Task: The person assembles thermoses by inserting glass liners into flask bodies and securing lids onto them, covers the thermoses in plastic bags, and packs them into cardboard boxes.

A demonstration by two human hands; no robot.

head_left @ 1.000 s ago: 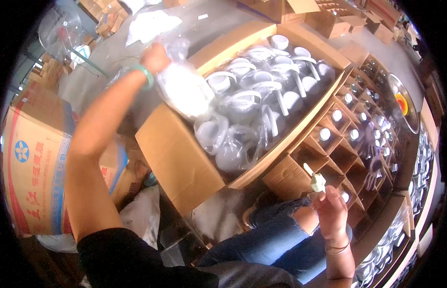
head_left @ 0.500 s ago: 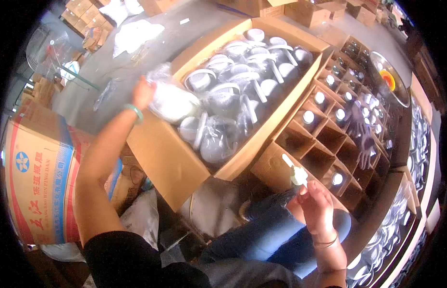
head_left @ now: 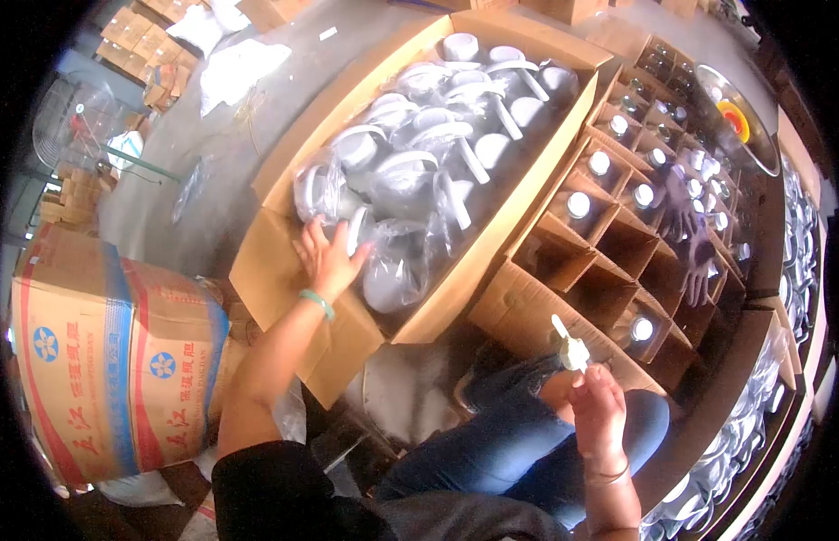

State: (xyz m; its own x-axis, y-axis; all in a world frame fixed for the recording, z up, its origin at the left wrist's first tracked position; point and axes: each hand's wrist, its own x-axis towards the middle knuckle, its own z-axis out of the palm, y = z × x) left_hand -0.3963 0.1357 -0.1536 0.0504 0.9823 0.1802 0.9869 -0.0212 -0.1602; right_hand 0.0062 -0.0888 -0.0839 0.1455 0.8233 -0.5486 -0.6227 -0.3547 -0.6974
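Observation:
My left hand (head_left: 329, 260) rests with spread fingers at the near left corner of an open cardboard box (head_left: 511, 236), touching a bagged white item there. Several white cups or lids with handles (head_left: 407, 168), wrapped in clear plastic, fill that box. Above my knees, my right hand (head_left: 600, 406) is closed around the lower end of a small pale object with a white stick (head_left: 573, 350); what it is I cannot make out. Just beyond it stands a divided carton (head_left: 609, 270) with white-capped bottles in some compartments and others without.
Purple-grey gloves (head_left: 699, 257) lie over the divided carton. A metal basin (head_left: 739, 117) with an orange and yellow item sits at its far right. Printed cartons (head_left: 122, 361) stand at left, a fan (head_left: 77, 126) behind them. More wrapped items (head_left: 730, 433) lie at lower right.
My left hand has come right and nearer from the box's left edge. The bagged white item it held now lies in the box, and its fingers have spread. My right hand still holds the pale object.

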